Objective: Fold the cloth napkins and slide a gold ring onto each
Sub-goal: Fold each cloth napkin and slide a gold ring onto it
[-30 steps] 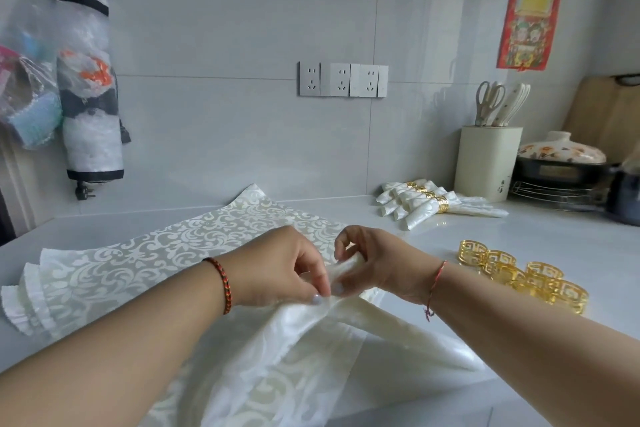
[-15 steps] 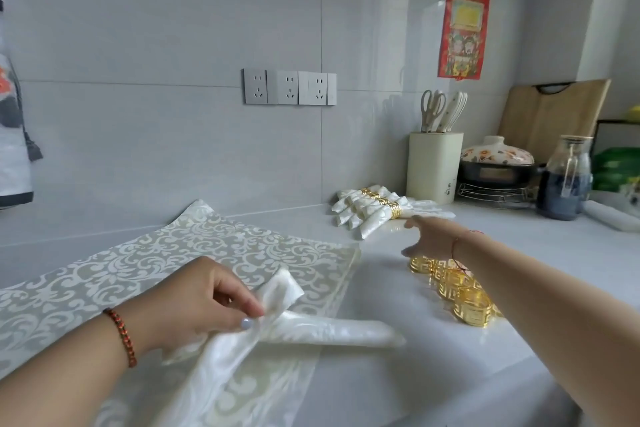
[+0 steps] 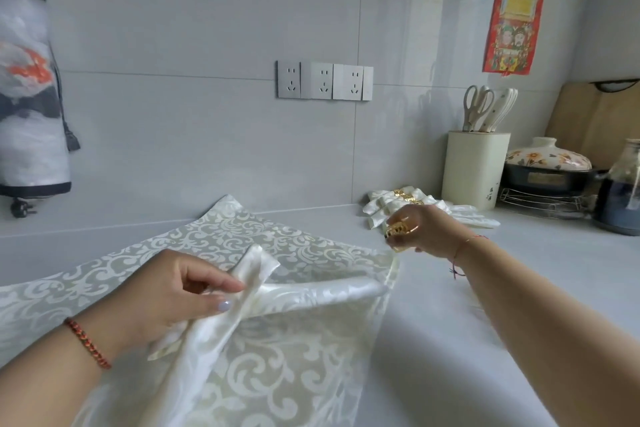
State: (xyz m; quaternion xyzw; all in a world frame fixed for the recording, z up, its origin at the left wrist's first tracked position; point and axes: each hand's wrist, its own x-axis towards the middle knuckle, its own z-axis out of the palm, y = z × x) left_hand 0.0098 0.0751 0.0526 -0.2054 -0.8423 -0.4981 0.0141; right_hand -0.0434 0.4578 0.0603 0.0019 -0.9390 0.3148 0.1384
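the pale surface [image 3: 519, 305] runs from the tiled wall toward the camera, and its widest bare stretch lies right of the patterned cloth stack [image 3: 277, 243], between that stack and the right forearm. at far left a bag holder [image 3: 27, 87] hangs on the wall above the surface, well apart from the work. the stack lies flat across the left and middle, its far corner touching the wall and its right edge ending just beside the right hand.

the left hand [image 3: 173, 295] rests on the stack with thumb and fingers curled, pinching the folded napkin [image 3: 311, 291] where its two rolled arms cross; one arm runs right along the stack to its edge, the other drops toward the camera. the right hand [image 3: 422, 229] hovers above the stack's right corner with fingers curled round a gold ring [image 3: 398, 232], apart from the napkin's tip. behind it, near the wall, lie the finished napkins [image 3: 408, 201] with gold bands, touching one another. further right stand a knife block [image 3: 474, 170], a lidded pot [image 3: 550, 173] on a wire rack and a dark jar [image 3: 620, 198], crowding the back right corner.

half a second ago the right hand reached out flat over the row of loose rings with nothing in it; now it has come back toward the napkin with one ring. the left hand keeps its pinch at the same crossing.
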